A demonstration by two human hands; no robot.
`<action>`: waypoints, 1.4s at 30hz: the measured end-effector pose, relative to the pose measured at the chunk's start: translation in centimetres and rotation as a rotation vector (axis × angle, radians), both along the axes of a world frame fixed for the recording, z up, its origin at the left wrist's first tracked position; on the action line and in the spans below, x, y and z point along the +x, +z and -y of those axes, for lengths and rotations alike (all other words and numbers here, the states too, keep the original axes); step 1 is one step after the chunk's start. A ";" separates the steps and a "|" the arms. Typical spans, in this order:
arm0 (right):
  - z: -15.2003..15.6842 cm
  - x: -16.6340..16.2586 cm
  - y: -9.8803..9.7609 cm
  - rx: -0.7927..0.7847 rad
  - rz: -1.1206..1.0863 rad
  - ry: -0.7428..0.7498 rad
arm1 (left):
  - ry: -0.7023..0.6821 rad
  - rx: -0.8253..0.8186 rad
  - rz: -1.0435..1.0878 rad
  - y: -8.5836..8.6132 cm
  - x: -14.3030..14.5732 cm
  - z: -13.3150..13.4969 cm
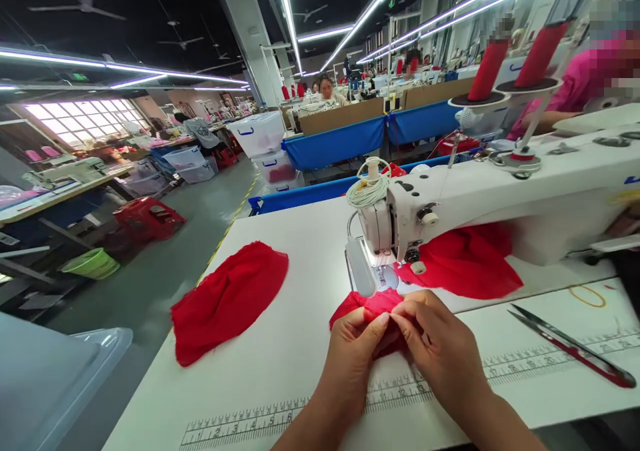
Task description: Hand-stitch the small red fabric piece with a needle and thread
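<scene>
Both my hands pinch a piece of red fabric (383, 302) just in front of the sewing machine (387, 221). My left hand (353, 347) grips its left part between thumb and fingers. Close beside it, my right hand (440, 341) is closed on the right part, fingertips almost meeting the left thumb. The fabric's lower part is partly hidden behind my hands. Another red fabric piece (230, 297) lies on the table to the left. More red fabric (465, 261) is bunched under the machine arm. Thread snips (575, 347) lie on the table to the right.
A ruler scale (260, 417) runs along the front of the white table (295, 237). Red thread cones (490, 71) stand above the machine. At lower left is a plastic bin (60, 371); a red stool (147, 217) stands beyond the aisle. Other people work behind.
</scene>
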State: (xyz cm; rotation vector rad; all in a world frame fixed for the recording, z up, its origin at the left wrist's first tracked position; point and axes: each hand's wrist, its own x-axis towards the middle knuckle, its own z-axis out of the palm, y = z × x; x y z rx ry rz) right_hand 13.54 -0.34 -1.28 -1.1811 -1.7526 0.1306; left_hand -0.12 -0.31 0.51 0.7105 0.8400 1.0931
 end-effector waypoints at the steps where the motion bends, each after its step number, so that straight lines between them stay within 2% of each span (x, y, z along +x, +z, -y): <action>1: 0.0 -0.2 0.1 0.006 0.009 -0.014 | -0.019 -0.006 -0.001 0.2 0.0 0.0; 6: 0.2 -0.5 0.4 0.000 0.022 0.006 | -0.020 -0.052 0.004 0.7 0.1 -0.3; 9: 0.8 0.9 0.5 -0.015 0.023 0.009 | 0.008 -0.071 -0.009 0.6 -0.1 -0.5; 12: 1.7 4.7 0.4 -0.032 0.062 -0.104 | 0.029 -0.105 -0.041 0.6 -0.2 -0.5; 16: 2.6 11.9 -0.3 -0.078 0.161 -0.388 | 0.042 -0.145 -0.049 0.7 0.0 -0.5; 18: 3.1 15.1 -0.9 -0.122 0.204 -0.485 | 0.042 -0.159 -0.031 0.8 0.1 -0.5; 22: 3.7 18.2 -2.2 -0.231 0.213 -0.451 | 0.007 -0.152 0.027 0.8 0.0 -0.5; 25: 3.8 17.8 -2.7 -0.270 0.181 -0.389 | 0.053 -0.154 0.093 0.6 -0.1 -0.5; 29: 3.9 15.6 -3.0 -0.298 0.078 -0.314 | 0.067 -0.159 0.101 0.2 -0.3 -0.6; 32: 4.0 14.3 -3.4 -0.389 0.029 -0.303 | 0.084 -0.161 0.092 0.1 -0.3 -0.6; 34: 4.2 13.5 -3.5 -0.389 0.053 -0.294 | 0.093 -0.162 0.097 0.0 -0.3 -0.6; 36: 4.4 12.3 -3.1 -0.344 0.058 -0.242 | 0.085 -0.161 0.103 0.0 -0.2 -0.6; 40: 4.3 8.2 -1.2 -0.247 -0.022 -0.018 | 0.052 -0.150 0.117 0.1 -0.1 -0.5; 42: 3.8 5.8 -0.3 -0.220 -0.092 0.018 | 0.048 -0.147 0.119 0.1 0.0 -0.5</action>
